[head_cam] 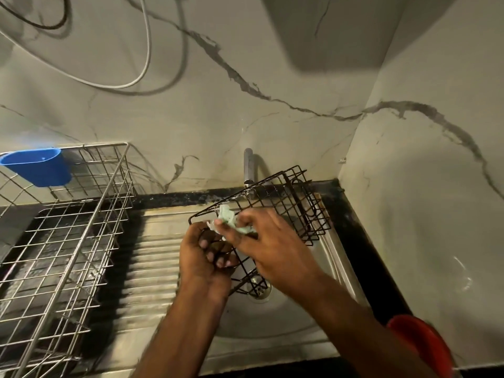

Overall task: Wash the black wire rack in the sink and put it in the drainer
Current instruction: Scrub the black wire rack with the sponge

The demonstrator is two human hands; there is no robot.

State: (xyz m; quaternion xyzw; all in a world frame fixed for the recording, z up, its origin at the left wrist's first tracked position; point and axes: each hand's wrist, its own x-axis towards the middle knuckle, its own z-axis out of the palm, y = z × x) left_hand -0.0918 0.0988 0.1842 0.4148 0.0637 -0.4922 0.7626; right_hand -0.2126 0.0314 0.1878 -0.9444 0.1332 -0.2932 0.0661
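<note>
Washing stage, in progress; drainer stage not begun. Nearest the camera, two bare forearms reach in from the lower edge. The left hand (206, 253) curls its fingers through the near corner of the black wire rack (275, 211) and grips it, holding it tilted above the steel sink (272, 320), over the drain (259, 290). The right hand (261, 236) lies across the rack's mesh, fingers bent, pinching a pale green scrubbing cloth (230, 219) against the wires; the two hands sit close together, nearly touching. No running water can be made out at this blur, so whether rinsing has started cannot be told. Judged remaining: finishing the scrub, a rinse, then the carry left. Left of the bowl, the ribbed draining board (152, 257); beyond it, on the dark counter, the steel wire drainer (68, 241), apparently bare of dishes, its tall right wall standing between sink and drainer floor, so the rack would likely need lifting over it. A blue plastic cup holder (38, 166) hangs at the drainer's far left corner. At right, a red vessel (420, 342), partly cut off. Farther back, the tap (249, 166) just behind the rack; above, marble-patterned wall tiles (272, 118) and a looping white cable (131, 83).
</note>
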